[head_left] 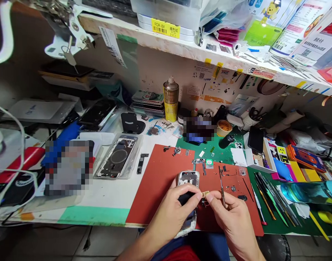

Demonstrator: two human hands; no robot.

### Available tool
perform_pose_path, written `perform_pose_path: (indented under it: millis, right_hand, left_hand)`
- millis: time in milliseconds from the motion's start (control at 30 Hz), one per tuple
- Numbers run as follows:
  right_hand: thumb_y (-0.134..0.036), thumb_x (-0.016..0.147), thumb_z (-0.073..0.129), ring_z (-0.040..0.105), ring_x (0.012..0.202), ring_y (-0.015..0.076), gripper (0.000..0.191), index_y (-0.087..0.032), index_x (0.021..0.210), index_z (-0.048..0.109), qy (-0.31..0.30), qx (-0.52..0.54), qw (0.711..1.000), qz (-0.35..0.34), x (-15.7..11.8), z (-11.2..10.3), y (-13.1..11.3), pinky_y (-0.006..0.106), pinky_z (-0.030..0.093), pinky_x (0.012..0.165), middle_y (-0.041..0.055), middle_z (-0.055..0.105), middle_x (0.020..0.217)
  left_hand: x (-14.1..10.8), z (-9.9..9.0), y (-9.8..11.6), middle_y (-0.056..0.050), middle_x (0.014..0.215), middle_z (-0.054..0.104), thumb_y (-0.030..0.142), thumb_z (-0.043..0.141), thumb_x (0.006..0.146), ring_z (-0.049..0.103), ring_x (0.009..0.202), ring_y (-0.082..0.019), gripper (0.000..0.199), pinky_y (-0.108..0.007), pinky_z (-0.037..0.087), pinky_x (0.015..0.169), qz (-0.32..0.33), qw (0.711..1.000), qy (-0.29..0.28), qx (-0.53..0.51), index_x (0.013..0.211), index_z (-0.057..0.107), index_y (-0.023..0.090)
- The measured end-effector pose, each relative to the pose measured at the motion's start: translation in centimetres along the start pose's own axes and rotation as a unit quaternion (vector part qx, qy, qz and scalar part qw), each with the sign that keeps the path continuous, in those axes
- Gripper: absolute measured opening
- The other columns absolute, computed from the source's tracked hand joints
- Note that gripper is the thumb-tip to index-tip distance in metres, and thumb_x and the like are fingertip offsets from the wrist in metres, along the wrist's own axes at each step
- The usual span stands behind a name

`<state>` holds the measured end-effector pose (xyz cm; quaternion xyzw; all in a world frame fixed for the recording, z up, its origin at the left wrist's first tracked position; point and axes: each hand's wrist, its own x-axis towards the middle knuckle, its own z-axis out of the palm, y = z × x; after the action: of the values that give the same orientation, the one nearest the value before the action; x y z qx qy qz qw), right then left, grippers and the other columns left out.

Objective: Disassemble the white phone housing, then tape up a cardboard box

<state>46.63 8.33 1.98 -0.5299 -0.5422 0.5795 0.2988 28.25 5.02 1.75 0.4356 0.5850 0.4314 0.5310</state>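
Over the red-brown mat [152, 181], my left hand [179, 203] and my right hand [228, 214] meet around a small gold-coloured part [205, 194]. Thumb and finger of my left hand pinch its left end; my right thumb and finger hold its right side. Metal tweezers [222, 188] stick up from between the other fingers of my right hand. An opened phone frame [189, 177] lies beneath my left hand, which hides its middle. Small dark phone parts [204, 167] are scattered on the mat beyond my hands.
Left of the mat lie a circuit board [140, 165] and a phone housing [118, 156] in a clear tray. Screwdrivers and tweezers [274, 199] and a blue bottle [307, 191] are at right. A spray can [170, 99] stands behind, under a loaded shelf [160, 43].
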Motion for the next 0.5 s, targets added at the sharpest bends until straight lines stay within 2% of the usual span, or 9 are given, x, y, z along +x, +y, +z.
perform_pose_path:
  millis: [67, 100, 133, 200, 233, 267, 300, 367, 500]
  right_hand:
    - [-0.045, 0.097, 0.066, 0.054, 0.056, 0.0099, 0.029, -0.018, 0.094, 0.079, 0.024, -0.120, 0.984, -0.129, -0.3, -0.7, -0.2, 0.022, 0.043, 0.052, 0.0010, 0.066, 0.068]
    - [-0.035, 0.099, 0.063, 0.055, 0.056, 0.0102, 0.023, -0.018, 0.098, 0.079, 0.036, -0.194, 0.953, -0.230, -0.4, -1.3, -0.4, 0.022, 0.044, 0.053, 0.0008, 0.066, 0.068]
    - [-0.025, 0.100, 0.060, 0.055, 0.055, 0.0102, 0.021, -0.016, 0.104, 0.078, 0.044, -0.272, 0.898, -0.343, -0.6, -1.8, -0.6, 0.023, 0.043, 0.052, 0.0001, 0.064, 0.065]
    - [-0.010, 0.098, 0.054, 0.050, 0.051, 0.0104, 0.026, -0.007, 0.114, 0.075, 0.033, -0.412, 0.745, -0.524, -1.0, -2.9, -1.0, 0.027, 0.039, 0.050, -0.0018, 0.056, 0.058]
    - [-0.006, 0.096, 0.053, 0.048, 0.050, 0.0108, 0.029, -0.003, 0.116, 0.073, 0.016, -0.465, 0.673, -0.575, -1.1, -3.3, -1.3, 0.030, 0.036, 0.048, -0.0025, 0.052, 0.056]
    - [-0.004, 0.094, 0.053, 0.047, 0.049, 0.0112, 0.029, -0.001, 0.116, 0.073, 0.001, -0.506, 0.620, -0.600, -1.2, -3.6, -1.5, 0.032, 0.033, 0.046, -0.0025, 0.051, 0.056]
    - [-0.004, 0.093, 0.055, 0.047, 0.049, 0.0116, 0.028, -0.001, 0.114, 0.073, -0.013, -0.536, 0.586, -0.607, -1.2, -3.9, -1.7, 0.033, 0.031, 0.045, -0.0019, 0.053, 0.057]
    - [-0.005, 0.090, 0.062, 0.047, 0.049, 0.0122, 0.026, -0.003, 0.112, 0.074, -0.029, -0.562, 0.556, -0.612, -1.2, -4.1, -1.8, 0.035, 0.028, 0.045, -0.0010, 0.056, 0.060]
    - [-0.006, 0.086, 0.068, 0.047, 0.049, 0.0125, 0.031, -0.004, 0.117, 0.074, -0.034, -0.571, 0.546, -0.612, -1.1, -3.9, -1.6, 0.036, 0.027, 0.045, -0.0024, 0.054, 0.060]
  left_hand:
    - [-0.1, -0.5, -0.2, -0.006, 0.102, 0.077, 0.052, 0.057, 0.098, 0.065, 0.104, -0.027, 0.035, -0.037, 0.044, 0.097, -0.015, 1.000, 0.002, -0.013, 0.094, 0.079, 0.025]
    - [-0.2, -0.8, -0.4, -0.006, 0.102, 0.077, 0.054, 0.054, 0.099, 0.065, 0.103, -0.026, 0.039, -0.037, 0.044, 0.096, -0.026, 0.999, 0.006, -0.021, 0.094, 0.079, 0.025]
    - [-0.3, -1.1, -0.5, -0.006, 0.101, 0.077, 0.057, 0.052, 0.100, 0.066, 0.099, -0.025, 0.043, -0.036, 0.044, 0.093, -0.041, 0.999, 0.005, -0.030, 0.094, 0.079, 0.025]
    - [-0.5, -1.4, -0.5, -0.005, 0.095, 0.075, 0.061, 0.052, 0.099, 0.064, 0.091, -0.023, 0.047, -0.034, 0.045, 0.085, -0.070, 0.996, -0.021, -0.050, 0.089, 0.079, 0.023]
    - [-0.6, -1.4, -0.5, -0.005, 0.091, 0.073, 0.062, 0.055, 0.097, 0.062, 0.087, -0.022, 0.047, -0.032, 0.044, 0.081, -0.081, 0.994, -0.040, -0.061, 0.087, 0.078, 0.022]
    - [-0.7, -1.3, -0.4, -0.004, 0.088, 0.071, 0.063, 0.059, 0.095, 0.060, 0.085, -0.021, 0.046, -0.031, 0.044, 0.077, -0.092, 0.991, -0.063, -0.074, 0.085, 0.077, 0.021]
    - [-0.8, -1.1, -0.3, -0.002, 0.086, 0.068, 0.062, 0.064, 0.092, 0.058, 0.083, -0.020, 0.044, -0.030, 0.043, 0.075, -0.101, 0.988, -0.081, -0.090, 0.083, 0.076, 0.021]
    - [-0.9, -0.6, -0.1, 0.000, 0.085, 0.065, 0.058, 0.073, 0.086, 0.056, 0.082, -0.018, 0.038, -0.029, 0.043, 0.074, -0.119, 0.980, -0.101, -0.126, 0.082, 0.073, 0.020]
    - [-0.7, 0.1, 0.0, 0.001, 0.083, 0.064, 0.051, 0.077, 0.084, 0.055, 0.077, -0.016, 0.032, -0.028, 0.043, 0.071, -0.151, 0.968, -0.100, -0.171, 0.082, 0.070, 0.020]
